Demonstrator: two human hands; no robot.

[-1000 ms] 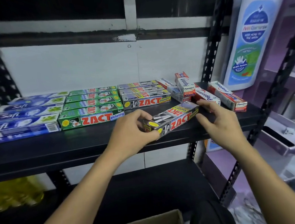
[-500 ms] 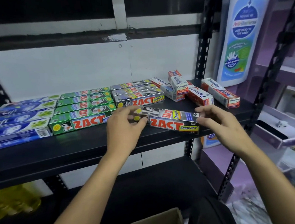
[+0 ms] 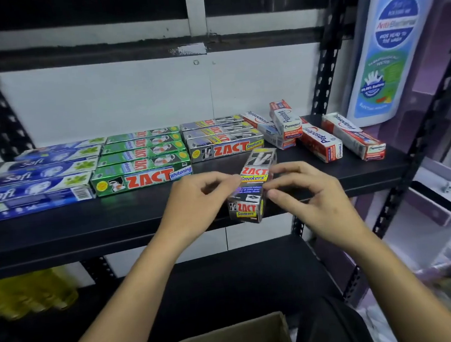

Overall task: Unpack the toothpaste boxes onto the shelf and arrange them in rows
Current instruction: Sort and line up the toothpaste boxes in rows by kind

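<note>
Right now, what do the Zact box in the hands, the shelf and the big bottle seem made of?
Zact box: thin printed card, glossy, perhaps foil-coated; crisp folded edges, silver sheen. Shelf: matt black board, painted metal or laminate, cannot tell which. Bottle: white plastic by its look, smooth, with a glossy printed label.

Glossy cardboard Zact box (image 3: 255,184), matt black shelf (image 3: 87,229), perforated metal uprights (image 3: 324,61).

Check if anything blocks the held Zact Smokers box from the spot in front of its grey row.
Nothing visible does. The held Smokers box, pinched by left hand and right hand, hangs before the grey Smokers row; the shelf in front of that row is bare.
</note>
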